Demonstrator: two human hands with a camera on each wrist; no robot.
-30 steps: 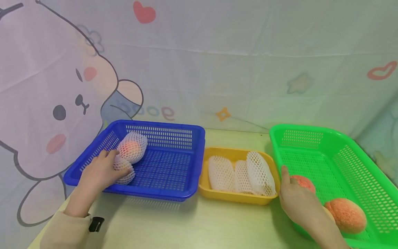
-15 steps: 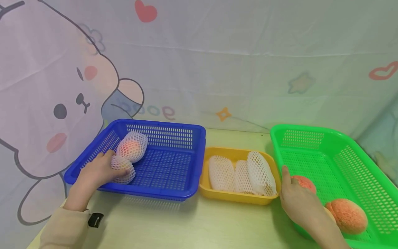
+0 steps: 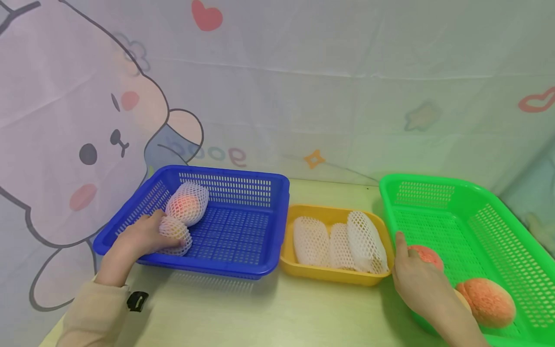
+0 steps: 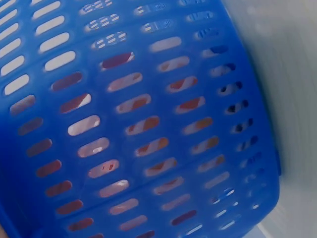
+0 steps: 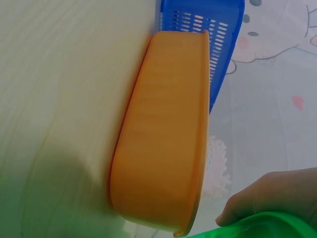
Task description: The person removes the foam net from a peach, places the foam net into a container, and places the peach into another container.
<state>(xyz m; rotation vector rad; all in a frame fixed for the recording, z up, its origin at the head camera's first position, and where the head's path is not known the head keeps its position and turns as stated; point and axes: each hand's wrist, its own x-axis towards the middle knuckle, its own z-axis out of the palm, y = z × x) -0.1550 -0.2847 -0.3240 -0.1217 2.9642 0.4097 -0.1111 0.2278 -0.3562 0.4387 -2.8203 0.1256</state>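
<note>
In the head view, my left hand reaches over the left side of the blue basket. Its thumb and fingers hold a fruit in a white foam net. Another netted fruit, reddish through the mesh, lies just behind. My right hand straddles the near left rim of the green basket, one finger lying along the rim. Its other fingertips are hidden inside, close to a pink-red fruit; I cannot tell whether they grip. The left wrist view shows only the blue basket's slotted wall.
Between the baskets stands a yellow tray with three foam nets. An orange-red fruit lies in the green basket, and a yellowish one shows partly behind my right arm. A printed cloth hangs behind the table.
The head view has shifted slightly, moving everything a little to the right in the picture. My left hand stays at the near netted fruit with a slight shift of its fingers; my right hand stays put.
</note>
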